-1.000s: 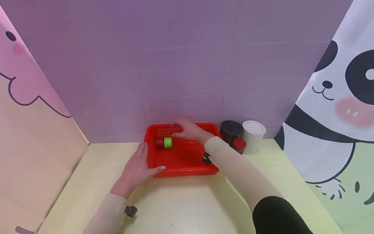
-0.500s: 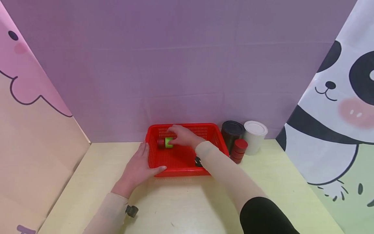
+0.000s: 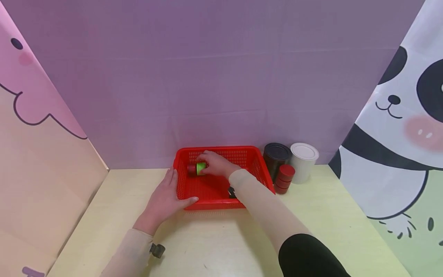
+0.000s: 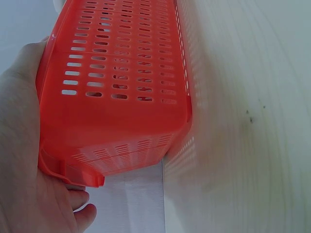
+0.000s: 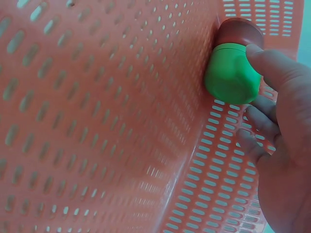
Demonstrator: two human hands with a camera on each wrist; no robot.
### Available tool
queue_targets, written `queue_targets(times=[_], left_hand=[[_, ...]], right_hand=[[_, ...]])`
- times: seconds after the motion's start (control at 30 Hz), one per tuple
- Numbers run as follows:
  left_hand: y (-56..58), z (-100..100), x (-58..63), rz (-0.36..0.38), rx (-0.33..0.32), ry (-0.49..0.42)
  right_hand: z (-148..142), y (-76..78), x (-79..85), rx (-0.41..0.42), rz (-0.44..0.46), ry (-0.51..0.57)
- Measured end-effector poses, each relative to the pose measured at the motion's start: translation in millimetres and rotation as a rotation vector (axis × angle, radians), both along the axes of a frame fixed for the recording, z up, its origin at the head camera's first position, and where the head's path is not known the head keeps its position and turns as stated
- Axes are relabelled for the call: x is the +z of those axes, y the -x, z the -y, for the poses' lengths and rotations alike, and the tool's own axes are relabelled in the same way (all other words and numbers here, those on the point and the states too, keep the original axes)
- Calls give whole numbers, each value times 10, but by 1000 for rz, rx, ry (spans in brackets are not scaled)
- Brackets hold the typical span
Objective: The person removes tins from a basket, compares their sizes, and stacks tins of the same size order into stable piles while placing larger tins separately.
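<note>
A red plastic basket with slotted walls stands on the table against the purple backdrop. In it, at the left end, lies a small cylinder, bright green at one end and dark red at the other. My right hand reaches into the basket and pinches the green end; the right wrist view shows the thumb on one side, with some fingertips hidden behind the cylinder. My left hand rests on the basket's left front corner, its thumb along the front rim and its fingers straight along the left side.
Right of the basket stand a black lidded canister and a white lidded canister. In front of them is a stack of small dark-red round pieces. The pale wooden table extends toward me.
My right hand has moved left and down inside the basket, from beside the cylinder onto its green end. The left hand stays at the basket's corner.
</note>
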State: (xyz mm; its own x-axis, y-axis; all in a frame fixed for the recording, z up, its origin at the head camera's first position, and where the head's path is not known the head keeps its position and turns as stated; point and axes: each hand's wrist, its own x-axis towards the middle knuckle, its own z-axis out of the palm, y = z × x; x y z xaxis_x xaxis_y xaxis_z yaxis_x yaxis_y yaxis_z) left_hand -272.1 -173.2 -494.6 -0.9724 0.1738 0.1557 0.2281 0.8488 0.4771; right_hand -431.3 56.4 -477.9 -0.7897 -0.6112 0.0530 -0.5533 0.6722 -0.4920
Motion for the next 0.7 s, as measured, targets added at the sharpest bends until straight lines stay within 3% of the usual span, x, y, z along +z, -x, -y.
queue_targets(times=[0.7], left_hand=[[-10, 1, 1, 3, -9, 7]], right_hand=[[-2, 33, -53, 4, 31, -64]])
